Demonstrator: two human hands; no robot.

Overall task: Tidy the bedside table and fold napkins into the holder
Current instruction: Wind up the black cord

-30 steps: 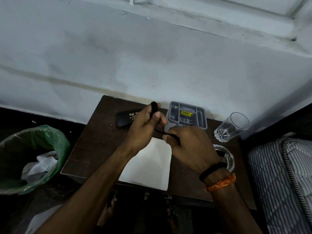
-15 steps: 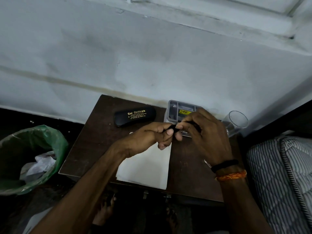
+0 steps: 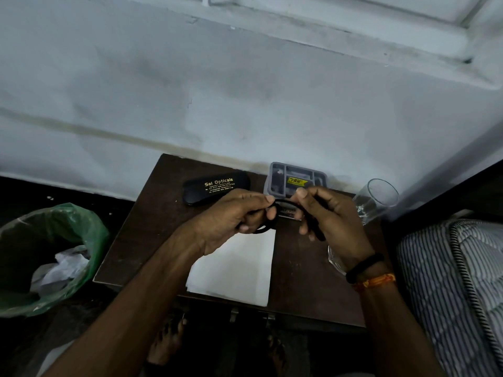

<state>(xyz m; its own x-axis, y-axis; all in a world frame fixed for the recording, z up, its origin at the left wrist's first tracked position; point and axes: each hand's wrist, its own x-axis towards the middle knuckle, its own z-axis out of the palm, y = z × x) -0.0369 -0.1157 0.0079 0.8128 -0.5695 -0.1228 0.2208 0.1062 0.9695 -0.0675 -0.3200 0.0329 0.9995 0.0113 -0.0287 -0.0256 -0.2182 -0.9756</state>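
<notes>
Holding a black cord (image 3: 283, 204) between both hands over the bedside table (image 3: 152, 219), left hand (image 3: 234, 219) and right hand (image 3: 329, 216) curled around its ends. White napkins (image 3: 234, 270) lie flat below, grey holder (image 3: 296, 176) sits by the wall.

The black spectacle case (image 3: 216, 187) reads "Sai Opticals"; smaller print is illegible.

Dim light is washing over a stained pale wall (image 3: 245, 91), a window ledge (image 3: 353, 31) is running along the top, and a striped mattress (image 3: 451, 281) is sitting beside the dark wooden surface (image 3: 152, 227).
</notes>
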